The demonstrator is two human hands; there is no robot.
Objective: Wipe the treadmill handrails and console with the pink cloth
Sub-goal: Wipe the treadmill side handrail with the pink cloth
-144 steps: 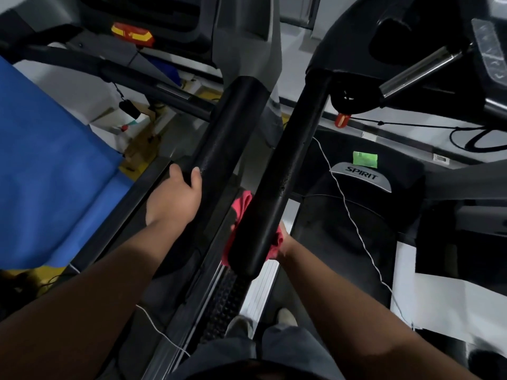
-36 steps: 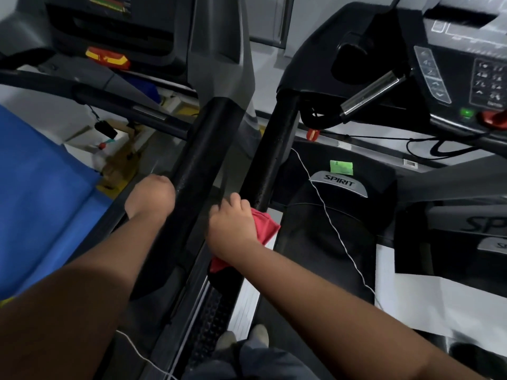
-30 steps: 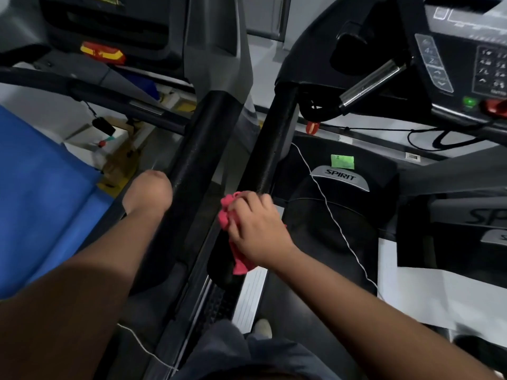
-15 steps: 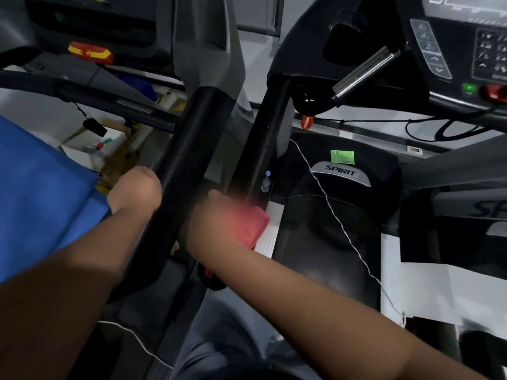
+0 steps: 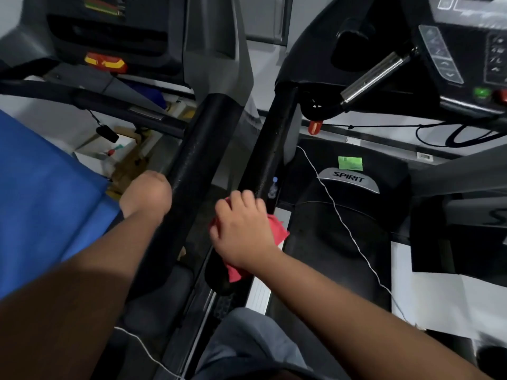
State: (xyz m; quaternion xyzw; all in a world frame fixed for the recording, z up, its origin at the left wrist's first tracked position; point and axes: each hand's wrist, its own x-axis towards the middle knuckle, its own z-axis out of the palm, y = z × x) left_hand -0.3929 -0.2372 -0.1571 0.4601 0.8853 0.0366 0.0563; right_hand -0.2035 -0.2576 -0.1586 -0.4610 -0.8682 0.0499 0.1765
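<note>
Wiping the near end of a black handrail (image 5: 267, 157) with the pink cloth (image 5: 275, 229) at frame centre.

The right hand (image 5: 241, 229) curls over the cloth and rail, pressing fabric round the padding so it likely rubs top and sides at once. The left hand (image 5: 146, 194) sits against the neighbouring rail (image 5: 197, 160), probably for balance; its fingers are hidden, so I cannot tell its grip. Above the cloth the rail runs bare toward the console (image 5: 452, 50) at upper right, leaving open room to slide; a narrow gap separates the two rails.
</note>
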